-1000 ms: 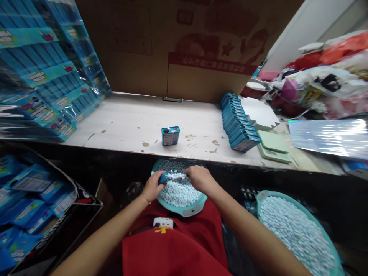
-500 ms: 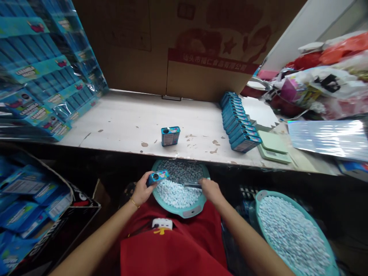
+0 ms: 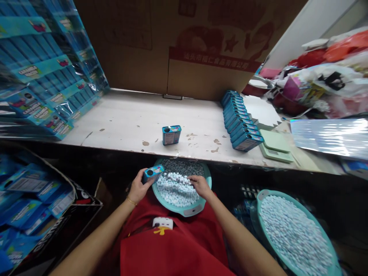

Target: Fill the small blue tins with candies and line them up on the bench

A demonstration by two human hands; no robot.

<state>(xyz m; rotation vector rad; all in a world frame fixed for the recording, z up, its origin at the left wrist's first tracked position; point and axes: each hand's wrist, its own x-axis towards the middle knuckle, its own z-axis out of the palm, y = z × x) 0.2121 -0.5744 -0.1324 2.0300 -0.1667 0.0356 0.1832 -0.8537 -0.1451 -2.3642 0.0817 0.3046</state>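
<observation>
In my left hand [image 3: 139, 187] is a small blue candy box [image 3: 153, 173], tilted, with a round dark hole on its top, held at the left rim of a teal basin [image 3: 184, 211]. Pale blue and white candies [image 3: 175, 193] fill that basin in front of my lap. My right hand [image 3: 200, 185] is closed on the handle end of a scoop [image 3: 189, 178], heaped with candies and mostly hidden by them. Another blue candy box [image 3: 171, 135] stands upright on the white table [image 3: 135, 115], just beyond the basin.
A row of blue boxes [image 3: 241, 122] stands at the table's right, beside a pale green scale [image 3: 276, 145]. Wrapped box stacks [image 3: 43, 73] are at left, above a carton of blue boxes [image 3: 28, 199]. A second candy basin [image 3: 299, 234] sits lower right. A large cardboard box [image 3: 138, 69] stands behind.
The scoop has come up out of the candies carrying a heap, and my right hand has shifted slightly left. My left hand has moved the box a little left and up.
</observation>
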